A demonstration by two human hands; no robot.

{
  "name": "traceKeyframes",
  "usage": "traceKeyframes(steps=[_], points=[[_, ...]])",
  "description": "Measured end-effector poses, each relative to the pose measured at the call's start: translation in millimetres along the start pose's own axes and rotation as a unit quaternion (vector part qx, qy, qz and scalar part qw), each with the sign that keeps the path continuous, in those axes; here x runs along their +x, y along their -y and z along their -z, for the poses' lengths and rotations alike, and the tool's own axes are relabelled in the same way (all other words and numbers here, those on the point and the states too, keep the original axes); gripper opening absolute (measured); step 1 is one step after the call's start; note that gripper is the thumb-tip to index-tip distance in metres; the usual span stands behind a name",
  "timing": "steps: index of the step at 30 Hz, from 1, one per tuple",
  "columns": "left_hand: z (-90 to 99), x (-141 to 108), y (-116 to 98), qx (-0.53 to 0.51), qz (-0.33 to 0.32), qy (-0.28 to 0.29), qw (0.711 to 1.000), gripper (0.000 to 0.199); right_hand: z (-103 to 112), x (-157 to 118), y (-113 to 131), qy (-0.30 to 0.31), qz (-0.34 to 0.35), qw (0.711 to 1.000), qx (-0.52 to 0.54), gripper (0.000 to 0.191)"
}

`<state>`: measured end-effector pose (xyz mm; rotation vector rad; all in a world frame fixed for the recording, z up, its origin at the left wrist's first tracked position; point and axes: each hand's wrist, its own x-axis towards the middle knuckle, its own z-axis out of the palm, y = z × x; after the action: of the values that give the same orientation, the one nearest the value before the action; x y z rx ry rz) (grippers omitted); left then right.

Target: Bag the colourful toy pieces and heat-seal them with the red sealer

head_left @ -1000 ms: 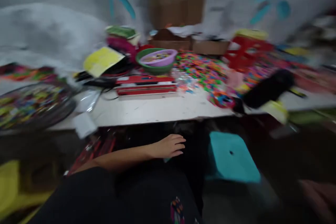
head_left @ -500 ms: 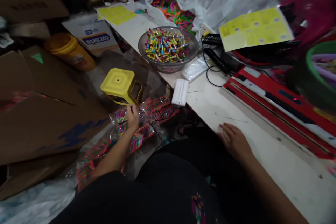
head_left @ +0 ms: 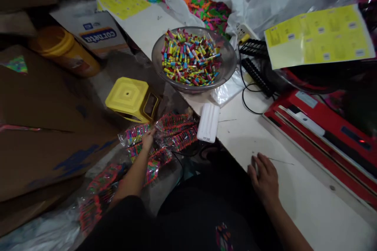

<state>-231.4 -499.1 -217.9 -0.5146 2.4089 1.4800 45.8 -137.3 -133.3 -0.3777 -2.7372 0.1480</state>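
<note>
My left hand [head_left: 148, 139] reaches down at the left, its fingers pinched on a clear plastic packet among several packets of small colourful items [head_left: 184, 138] lying low beside the table. On the edge of the white table [head_left: 247, 145], my right hand [head_left: 265, 172] rests with its fingers apart and nothing in them. A white power bank [head_left: 208, 122] lies at the table's edge between the hands. Behind it stands a grey bowl [head_left: 228, 64] full of small colourful tubes.
A yellow stool [head_left: 127, 94] stands on the floor behind my left hand. A large cardboard box [head_left: 38, 125] fills the left side. A red sealing machine [head_left: 321, 137], cables and a yellow label sheet [head_left: 321, 35] are at the right. Yellow bucket [head_left: 67, 53] at the back left.
The view has moved closer and shifted, so the bowl and machine look larger. My left hand is now among the packets, with its fingers extended further onto them.
</note>
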Motion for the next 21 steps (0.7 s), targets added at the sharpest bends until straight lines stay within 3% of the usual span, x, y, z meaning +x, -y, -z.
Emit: traceKeyframes(steps=[4, 7, 10, 12, 14, 17, 19, 21], points=[[32.2, -9, -54, 0.013, -0.099, 0.06, 0.993, 0.03, -3, 1, -1, -0.018, 0.004, 1.0, 0.018, 0.035], [62.0, -36, -109, 0.049, -0.21, 0.1, 0.971, 0.026, -10, -1, -6, -0.028, -0.007, 0.999, 0.029, 0.033], [95.2, -80, -171, 0.131, -0.374, 0.123, 0.91, 0.024, -12, 3, -6, -0.045, -0.002, 0.997, 0.059, 0.034], [116.2, -116, -213, 0.159, -0.451, 0.129, 0.869, 0.022, -1, 16, 6, -0.054, 0.022, 0.992, 0.11, 0.036], [132.7, -154, -252, 0.161, -0.524, 0.133, 0.826, 0.02, 29, 36, 30, -0.053, 0.048, 0.983, 0.171, 0.039], [142.3, -208, -301, 0.137, -0.604, 0.154, 0.77, 0.018, 102, 71, 78, -0.04, 0.068, 0.965, 0.25, 0.045], [134.7, -239, -325, 0.103, -0.644, 0.185, 0.736, 0.018, 157, 88, 106, -0.044, 0.086, 0.948, 0.303, 0.054], [114.2, -264, -343, 0.073, -0.669, 0.235, 0.702, 0.021, 203, 98, 121, -0.054, 0.078, 0.936, 0.339, 0.065]])
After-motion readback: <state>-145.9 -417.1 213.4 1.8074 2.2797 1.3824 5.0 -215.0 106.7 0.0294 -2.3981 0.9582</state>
